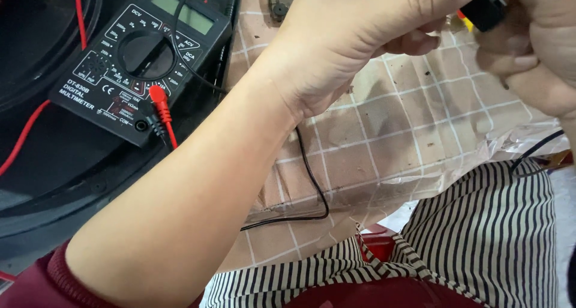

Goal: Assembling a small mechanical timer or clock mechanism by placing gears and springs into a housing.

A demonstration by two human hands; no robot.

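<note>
My left hand (pixel 354 38) reaches up across the view, fingers curled toward a small black part (pixel 485 9) at the top right; its grip on that part is cut off by the frame edge. My right hand (pixel 540 56) closes around the same black part, which shows a bit of red and yellow beside it. A black digital multimeter (pixel 141 59) with a round dial lies at the upper left, a red plug (pixel 159 98) and a black plug seated in its sockets.
A thin black wire (pixel 312 176) runs over the checked plastic table cover (pixel 390 134). A red lead (pixel 24 134) curves over a black surface at left. Striped cloth (pixel 480 236) lies below, near a red object (pixel 378 245).
</note>
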